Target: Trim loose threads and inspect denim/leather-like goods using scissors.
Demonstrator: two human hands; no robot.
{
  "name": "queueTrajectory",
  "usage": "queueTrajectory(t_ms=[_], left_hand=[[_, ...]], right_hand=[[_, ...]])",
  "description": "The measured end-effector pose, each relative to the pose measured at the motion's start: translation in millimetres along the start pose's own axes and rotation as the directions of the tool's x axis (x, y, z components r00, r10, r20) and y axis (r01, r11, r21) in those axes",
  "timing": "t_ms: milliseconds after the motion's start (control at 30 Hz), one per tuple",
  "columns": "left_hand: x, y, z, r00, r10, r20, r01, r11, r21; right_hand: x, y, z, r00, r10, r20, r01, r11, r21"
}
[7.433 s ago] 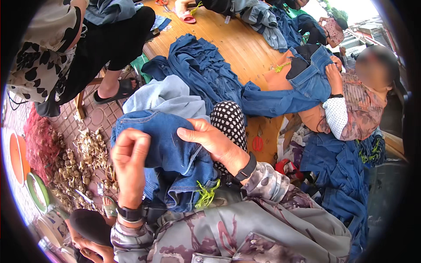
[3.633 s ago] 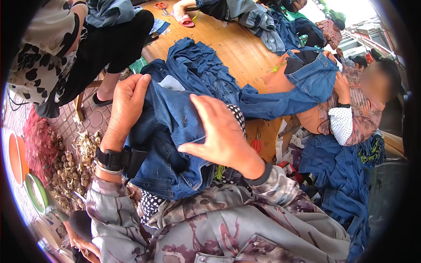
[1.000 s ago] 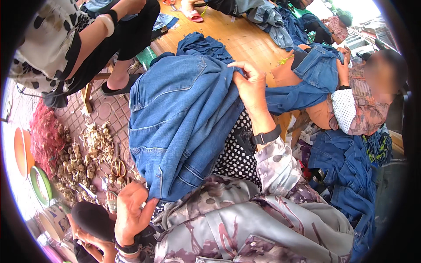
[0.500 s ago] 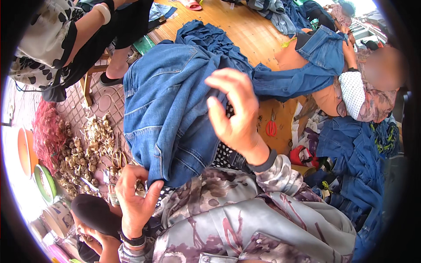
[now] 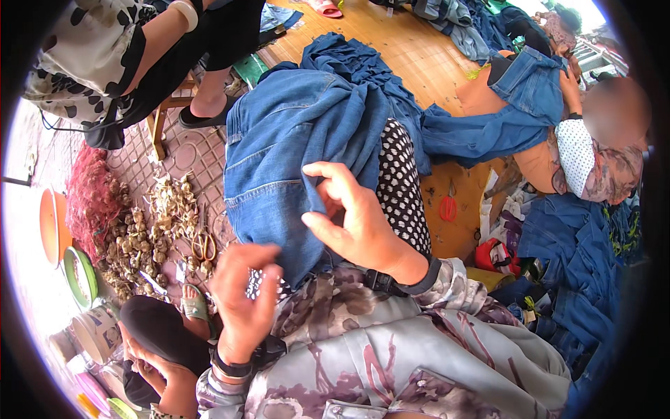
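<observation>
A pair of blue jeans (image 5: 279, 153) lies bunched across my lap, over black cloth with white spots (image 5: 401, 181). My right hand (image 5: 366, 234) is at the near right side of the jeans, with a raised fold of denim between its curled fingers and thumb. Close by the near left edge of the jeans is my left hand (image 5: 244, 300), apart from the cloth. Its fingers are slightly smeared by motion, and the thumb stands away from them with nothing between. More blue denim (image 5: 356, 63) is heaped beyond the jeans.
Scissors (image 5: 204, 244) lie by dried bulbs (image 5: 129, 244) on the left floor. Red-handled scissors (image 5: 448, 207) rest on the wooden board (image 5: 412, 77). At right, a co-worker (image 5: 593, 160) handles denim; a denim pile (image 5: 572, 244) lies nearby. Other people sit at left.
My left hand has let go of the jeans' near edge. My right hand has come down and nearer, taking a fold of denim. The cloth has shifted, baring more spotted fabric.
</observation>
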State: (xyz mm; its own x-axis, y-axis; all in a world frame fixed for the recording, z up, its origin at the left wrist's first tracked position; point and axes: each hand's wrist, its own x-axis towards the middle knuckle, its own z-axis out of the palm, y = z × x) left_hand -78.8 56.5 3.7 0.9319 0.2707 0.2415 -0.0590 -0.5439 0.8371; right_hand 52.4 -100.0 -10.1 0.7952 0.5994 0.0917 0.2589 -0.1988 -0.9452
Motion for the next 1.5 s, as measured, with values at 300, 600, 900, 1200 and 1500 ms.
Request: queueTrajectory(t_ms=[300, 600, 900, 1200, 1500], left_hand=[[-1.9, -51.0, 3.4, 0.736, -0.555, 0.388, 0.644, 0.395, -0.655], [17.7, -28.8, 27.1, 0.757, -0.363, 0.544, 0.588, 0.015, -0.809], [16.9, -22.9, 26.4, 0.88, -0.395, 0.264, 0.287, -0.001, -0.958], [13.5, -27.5, 21.7, 0.881, -0.409, 0.237, 0.3, 0.096, -0.949], [5.6, -31.7, 20.9, 0.909, -0.368, 0.198, 0.296, 0.235, -0.926]], right_hand=[[9.5, -20.2, -32.8, 0.984, 0.169, 0.054, -0.138, 0.54, 0.83], [60.4, -32.7, -36.7, 0.999, -0.021, 0.036, -0.017, 0.576, 0.817], [89.2, 42.5, -20.2, 0.986, -0.017, -0.163, 0.052, 0.977, 0.209], [63.0, -44.3, -29.8, 0.833, -0.554, 0.004, 0.498, 0.746, -0.441], [38.5, -41.0, 12.2, 0.834, -0.494, 0.247, 0.552, 0.762, -0.339]])
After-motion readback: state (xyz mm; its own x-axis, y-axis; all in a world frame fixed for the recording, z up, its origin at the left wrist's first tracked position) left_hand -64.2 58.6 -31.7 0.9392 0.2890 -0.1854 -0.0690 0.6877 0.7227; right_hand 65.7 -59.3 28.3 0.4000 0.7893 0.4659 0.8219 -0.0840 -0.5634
